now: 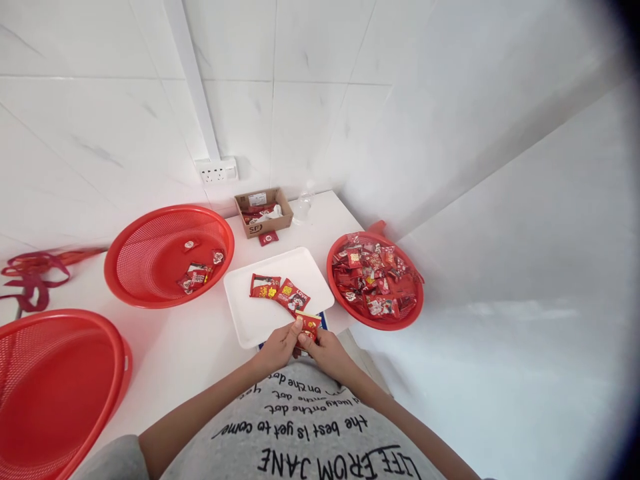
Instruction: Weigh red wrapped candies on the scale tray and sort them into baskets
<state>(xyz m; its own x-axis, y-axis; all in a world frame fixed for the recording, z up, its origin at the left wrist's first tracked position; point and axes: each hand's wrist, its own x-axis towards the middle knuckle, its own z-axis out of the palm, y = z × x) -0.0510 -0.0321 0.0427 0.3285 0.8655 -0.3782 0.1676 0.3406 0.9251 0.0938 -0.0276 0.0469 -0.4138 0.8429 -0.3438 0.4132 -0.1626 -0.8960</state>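
My left hand and my right hand meet at the near edge of a white tray, and both pinch one small red candy packet. Two more red packets lie flat in the middle of the tray. To the right stands a red basket heaped with several red packets. A red mesh basket to the left holds a few packets.
A second red mesh basket sits at the near left. An open cardboard box stands by the tiled wall, one red packet before it. Red ribbon lies far left. A wall socket is above the table.
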